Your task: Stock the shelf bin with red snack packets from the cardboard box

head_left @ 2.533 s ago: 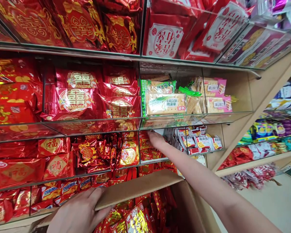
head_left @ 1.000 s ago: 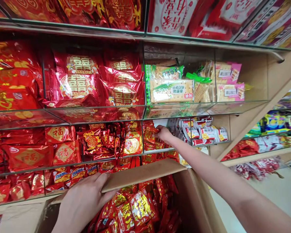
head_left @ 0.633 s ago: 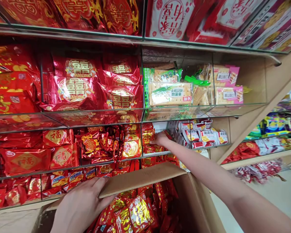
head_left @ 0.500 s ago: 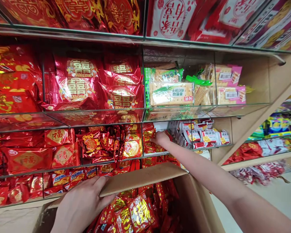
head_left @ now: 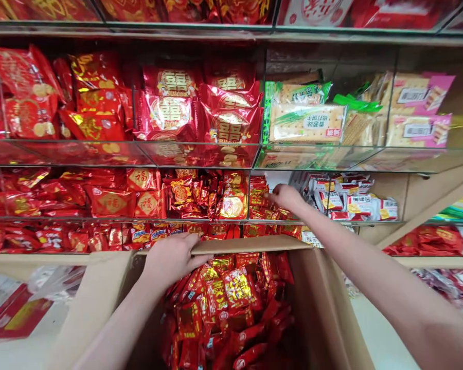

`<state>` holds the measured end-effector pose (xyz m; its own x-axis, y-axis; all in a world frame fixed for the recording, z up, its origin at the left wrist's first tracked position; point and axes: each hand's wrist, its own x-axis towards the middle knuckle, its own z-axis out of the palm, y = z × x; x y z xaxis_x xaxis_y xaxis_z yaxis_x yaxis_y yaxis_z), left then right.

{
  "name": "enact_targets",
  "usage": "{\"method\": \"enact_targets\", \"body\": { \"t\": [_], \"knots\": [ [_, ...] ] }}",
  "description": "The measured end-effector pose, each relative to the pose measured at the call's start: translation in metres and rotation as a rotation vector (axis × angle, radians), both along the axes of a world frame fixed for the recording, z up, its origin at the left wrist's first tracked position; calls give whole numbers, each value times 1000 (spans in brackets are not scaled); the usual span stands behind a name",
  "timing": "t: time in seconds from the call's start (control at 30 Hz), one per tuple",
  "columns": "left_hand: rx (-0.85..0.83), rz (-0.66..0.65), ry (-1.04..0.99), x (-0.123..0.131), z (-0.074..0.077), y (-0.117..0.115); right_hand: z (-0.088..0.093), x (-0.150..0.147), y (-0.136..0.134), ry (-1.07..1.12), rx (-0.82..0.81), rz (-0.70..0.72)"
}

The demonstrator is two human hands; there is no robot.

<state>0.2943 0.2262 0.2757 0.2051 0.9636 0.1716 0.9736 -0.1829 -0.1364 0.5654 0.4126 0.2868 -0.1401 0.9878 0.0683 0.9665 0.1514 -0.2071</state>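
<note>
My left hand [head_left: 173, 259] grips the far edge of an open cardboard box [head_left: 250, 244], thumb inside and fingers over the top. Inside the box lies a loose heap of red and gold wrapped snack packets [head_left: 237, 288]. Reaching over the box, my right hand [head_left: 287, 198] is in a lower shelf compartment, its fingers curled against red and gold packets [head_left: 258, 198] stacked there. What those fingers hold, if anything, is too small to make out. Just right of this hand are white and red biscuit packets [head_left: 358, 203].
Above, a clear-fronted shelf holds red double-happiness packets [head_left: 170, 113] and green-edged cracker packs [head_left: 306, 122]. Red packets [head_left: 111, 201] fill compartments to the left. A slanted wooden panel [head_left: 420, 210] stands at right. A red carton [head_left: 17, 311] lies at lower left.
The view has shifted, so the shelves sit higher and further right, and more of the box's inside shows. My left hand keeps its grip on the box; my right hand stays at the same compartment.
</note>
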Motion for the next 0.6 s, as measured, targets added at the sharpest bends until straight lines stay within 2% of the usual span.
{"method": "enact_targets", "body": {
  "t": [0.07,0.1,0.13,0.17,0.2,0.23,0.3,0.37,0.47,0.53,0.6],
  "knots": [
    [4,-16,-26,0,-2,-1,19,0,-46,90,174,75],
    [11,-28,-44,-1,-2,-2,24,-2,-74,213,319,183],
    [21,-44,-64,-1,-2,-2,26,-6,-104,318,378,323],
    [32,-65,-88,-1,-2,-2,23,-11,-133,380,330,475],
    [45,-92,-116,-1,-1,-2,15,-18,-159,375,206,626],
    [60,-125,-150,-2,0,-3,3,-26,-181,300,61,713],
    [109,-190,-236,-3,1,-8,-29,-43,-207,125,-149,588],
    [185,-227,-324,-5,1,-20,-59,-57,-212,-28,-328,433],
    [305,-320,-521,-5,-9,-48,-85,-66,-202,-82,-363,358],
    [197,-355,-677,-2,-22,-65,-88,-65,-196,-29,-302,341],
    [-88,-258,-734,4,-41,-74,-87,-64,-193,76,-314,291]
  ]
}}
